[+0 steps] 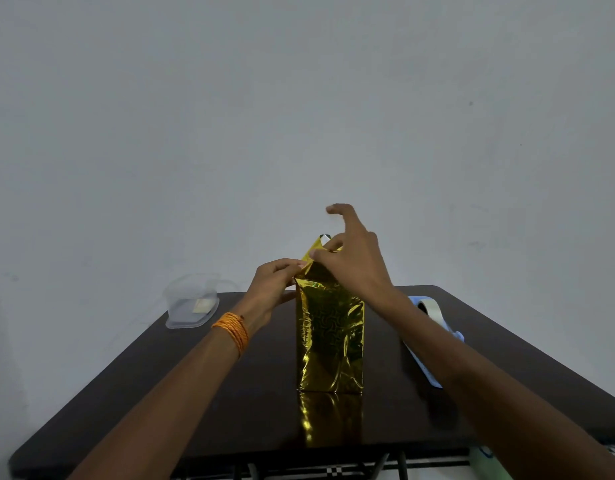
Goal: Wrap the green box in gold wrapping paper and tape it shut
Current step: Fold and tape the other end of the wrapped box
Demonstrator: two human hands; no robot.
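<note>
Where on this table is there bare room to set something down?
Bare tabletop lies left of the wrapped box, nearer than the clear container, and in front of the box. Crowded: the right side, with tape roll and blue sheet, and the box top, where left hand and right hand pinch the gold paper.

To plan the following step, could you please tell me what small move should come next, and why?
Probably fold the upright gold flap down over the top. The near face of the wrapped box is covered, the left hand and right hand both pinch that flap, and the tape roll lies untouched.
</note>
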